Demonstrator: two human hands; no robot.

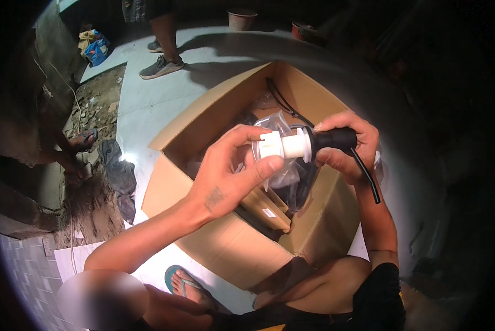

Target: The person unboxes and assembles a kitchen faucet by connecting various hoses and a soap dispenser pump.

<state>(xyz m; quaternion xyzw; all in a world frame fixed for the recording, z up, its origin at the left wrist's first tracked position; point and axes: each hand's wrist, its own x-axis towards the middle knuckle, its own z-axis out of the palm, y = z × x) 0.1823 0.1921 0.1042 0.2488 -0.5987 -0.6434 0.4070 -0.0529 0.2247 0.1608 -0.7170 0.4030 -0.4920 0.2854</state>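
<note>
Over an opened cardboard box, both hands hold a soap dispenser pump [336,139] level. It has a black head with a thin black spout [367,175] slanting downward, and a white flanged shank. My left hand [224,161] pinches the white plastic nut [270,147] at the left end between thumb and fingers. At the other end, the fingers and thumb of my right hand [363,131] close round the black head. Clear plastic wrapping [280,177] shows just behind and below the white part; whether a hand touches it, I cannot tell.
The cardboard box [214,223] holds a smaller carton [267,212], a black hose [283,99] and dark parts partly hidden by my hands. Another person's shoe [162,67] is beyond it. Rubble [101,107] lies left; a bucket [242,20] stands at the back.
</note>
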